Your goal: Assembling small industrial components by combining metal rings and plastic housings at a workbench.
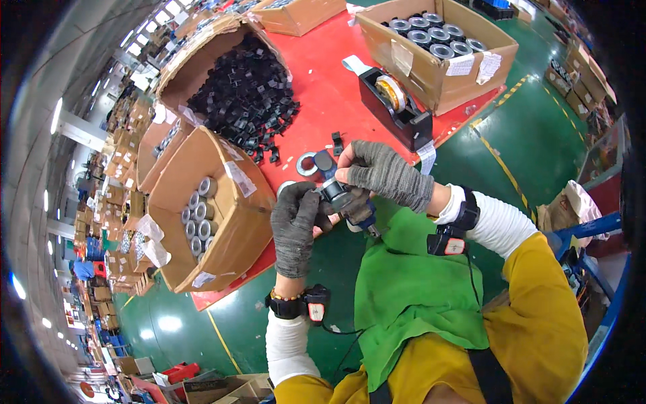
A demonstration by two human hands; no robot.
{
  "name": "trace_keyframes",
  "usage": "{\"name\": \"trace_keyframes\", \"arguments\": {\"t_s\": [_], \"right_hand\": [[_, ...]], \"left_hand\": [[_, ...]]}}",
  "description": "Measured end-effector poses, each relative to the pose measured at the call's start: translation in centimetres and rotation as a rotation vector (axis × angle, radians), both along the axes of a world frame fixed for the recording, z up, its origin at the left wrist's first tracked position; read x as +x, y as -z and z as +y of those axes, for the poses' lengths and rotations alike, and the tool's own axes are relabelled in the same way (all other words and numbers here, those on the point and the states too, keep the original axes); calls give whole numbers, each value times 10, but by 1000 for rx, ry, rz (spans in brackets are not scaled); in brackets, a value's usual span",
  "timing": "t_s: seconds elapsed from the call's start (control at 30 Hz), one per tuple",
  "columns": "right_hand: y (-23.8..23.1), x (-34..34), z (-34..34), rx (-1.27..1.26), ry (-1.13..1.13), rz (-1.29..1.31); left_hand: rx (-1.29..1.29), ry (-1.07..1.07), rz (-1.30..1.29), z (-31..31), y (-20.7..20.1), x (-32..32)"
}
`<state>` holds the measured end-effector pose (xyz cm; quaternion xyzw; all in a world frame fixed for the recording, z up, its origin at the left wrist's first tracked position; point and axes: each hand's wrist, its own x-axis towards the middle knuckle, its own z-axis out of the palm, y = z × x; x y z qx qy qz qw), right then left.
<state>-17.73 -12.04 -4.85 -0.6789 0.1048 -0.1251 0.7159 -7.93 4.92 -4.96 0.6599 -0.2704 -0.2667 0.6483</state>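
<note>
Both my hands wear grey knit gloves with bare fingertips. Between them at the table's near edge is a blue and dark tool-like fixture [324,161] with a round blue end. A dark cylindrical part [332,190] sits against it. My left hand [293,219] is closed, its fingertips on the left side of that part. From the right, my right hand [390,176] pinches at the fixture's upper side; what lies in the pinch is too small to make out. Beside the fixture are a silver ring-shaped part [306,164] and a small black clip-like piece [337,143].
A carton [225,232] of silver-rimmed cylinders stands at left. Behind it a carton spills small black plastic pieces [245,101] onto the red tabletop [316,74]. A tape dispenser [397,108] and another carton [431,77] of cylinders stand at far right.
</note>
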Motion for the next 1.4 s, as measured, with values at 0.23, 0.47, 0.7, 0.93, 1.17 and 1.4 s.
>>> {"name": "trace_keyframes", "arguments": {"t_s": [0.23,0.47,0.7,0.93,1.17,1.4], "right_hand": [[5,-33,-26,18,138,7],[26,-65,-132,-685,590,27],[62,-29,-172,-602,456,195],[-4,-120,-109,-232,386,61],[38,-214,-68,52,419,48],[72,-221,-74,-53,466,185]], "left_hand": [[-63,-304,-119,13,2,-11],[-75,-10,-57,2,-5,-111],[-118,295,366,-131,64,-144],[-375,320,897,-194,125,-93],[-27,152,867,-228,72,-95],[-18,173,914,-245,85,-87]]}}
